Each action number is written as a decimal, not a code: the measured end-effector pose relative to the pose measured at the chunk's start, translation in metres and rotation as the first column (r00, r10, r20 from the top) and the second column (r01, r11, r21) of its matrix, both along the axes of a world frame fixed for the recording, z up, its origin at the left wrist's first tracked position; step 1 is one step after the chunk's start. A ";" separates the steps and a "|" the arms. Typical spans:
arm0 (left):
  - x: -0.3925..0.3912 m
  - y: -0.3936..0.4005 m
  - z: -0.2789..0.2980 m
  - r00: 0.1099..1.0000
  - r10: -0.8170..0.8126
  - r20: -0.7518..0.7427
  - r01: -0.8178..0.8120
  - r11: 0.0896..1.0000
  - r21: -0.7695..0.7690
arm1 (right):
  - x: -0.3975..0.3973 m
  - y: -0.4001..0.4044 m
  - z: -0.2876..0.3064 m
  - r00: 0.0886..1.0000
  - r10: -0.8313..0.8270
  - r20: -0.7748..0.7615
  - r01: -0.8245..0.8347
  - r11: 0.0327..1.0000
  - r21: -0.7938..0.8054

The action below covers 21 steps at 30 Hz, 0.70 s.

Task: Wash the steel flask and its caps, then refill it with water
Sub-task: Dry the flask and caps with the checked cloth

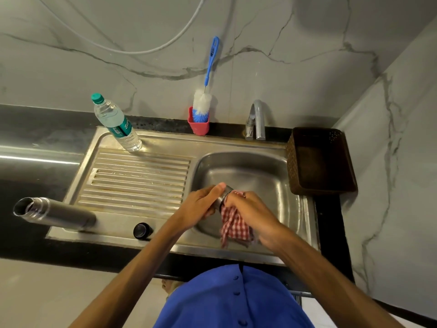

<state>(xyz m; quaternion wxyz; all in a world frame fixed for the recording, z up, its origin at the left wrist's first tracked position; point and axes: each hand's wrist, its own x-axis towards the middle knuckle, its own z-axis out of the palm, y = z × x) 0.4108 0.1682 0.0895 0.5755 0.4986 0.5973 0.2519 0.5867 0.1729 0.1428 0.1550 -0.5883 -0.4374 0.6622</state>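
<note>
You see a red-and-white checked cloth (234, 223), a silver steel flask (56, 213), a black cap (142, 230), a blue-handled brush (208, 84) with white and blue bristles in a pink-red cup (198, 126), a green-capped clear bottle (115, 124), a brown basket (319, 162) and a blue shirt (231, 301).

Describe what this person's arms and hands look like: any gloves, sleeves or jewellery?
Both forearms are bare up to the frame's edge, with no sleeve in view. The left hand and right hand wear no gloves, and no watch, bracelet or ring shows. The person wears a blue garment with dark buttons down the front.
</note>
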 end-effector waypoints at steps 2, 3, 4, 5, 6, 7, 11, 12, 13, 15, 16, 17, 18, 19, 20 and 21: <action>-0.005 -0.005 -0.003 0.994 -0.077 0.075 0.070 0.994 0.084 | 0.004 0.005 0.006 0.988 -0.130 -0.083 0.119 0.984 -0.133; -0.007 -0.006 -0.003 0.989 -0.100 0.105 0.087 0.989 0.116 | 0.006 0.006 0.008 0.970 -0.200 -0.138 0.172 0.966 -0.193; -0.009 -0.007 -0.002 0.984 -0.117 0.136 0.097 0.985 0.146 | 0.008 0.008 0.010 0.943 -0.272 -0.190 0.222 0.943 -0.248; -0.012 -0.007 0.002 0.975 -0.138 0.177 0.105 0.978 0.182 | 0.010 0.008 0.010 0.916 -0.332 -0.225 0.260 0.919 -0.296; -0.015 -0.008 0.006 0.964 -0.169 0.207 0.121 0.967 0.224 | 0.013 0.008 0.009 0.892 -0.377 -0.249 0.288 0.899 -0.331; -0.019 -0.009 0.009 0.956 -0.206 0.208 0.144 0.950 0.278 | 0.015 0.007 0.010 0.880 -0.398 -0.259 0.301 0.889 -0.345; -0.033 -0.014 0.021 0.954 -0.286 -0.088 0.290 0.816 0.500 | 0.022 0.009 0.018 0.900 -0.355 -0.254 0.263 0.905 -0.334; -0.034 -0.016 0.025 0.942 -0.282 -0.180 0.334 0.765 0.550 | 0.023 0.010 0.019 0.897 -0.357 -0.260 0.261 0.904 -0.339; -0.037 -0.018 0.027 0.922 -0.268 -0.281 0.386 0.704 0.596 | 0.024 0.012 0.021 0.891 -0.364 -0.271 0.259 0.898 -0.355; -0.040 -0.020 0.031 0.868 -0.233 -0.438 0.483 0.600 0.637 | 0.026 0.016 0.022 0.887 -0.373 -0.271 0.253 0.885 -0.392; -0.041 -0.021 0.032 0.845 -0.212 -0.492 0.516 0.569 0.641 | 0.027 0.018 0.021 0.883 -0.382 -0.273 0.253 0.877 -0.408; -0.043 -0.021 0.032 0.822 -0.180 -0.541 0.543 0.538 0.645 | 0.028 0.018 0.021 0.872 -0.400 -0.280 0.263 0.868 -0.420; -0.043 -0.021 0.033 0.806 -0.147 -0.573 0.561 0.499 0.661 | 0.028 0.018 0.021 0.856 -0.423 -0.298 0.274 0.859 -0.431; -0.045 -0.021 0.033 0.800 -0.129 -0.587 0.570 0.470 0.674 | 0.030 0.018 0.021 0.839 -0.443 -0.316 0.288 0.854 -0.434; -0.047 -0.021 0.032 0.814 -0.112 -0.570 0.552 0.457 0.698 | 0.032 0.018 0.022 0.817 -0.465 -0.341 0.302 0.849 -0.433; -0.052 -0.021 0.031 0.839 -0.102 -0.534 0.510 0.489 0.708 | 0.036 0.019 0.022 0.785 -0.500 -0.366 0.331 0.837 -0.436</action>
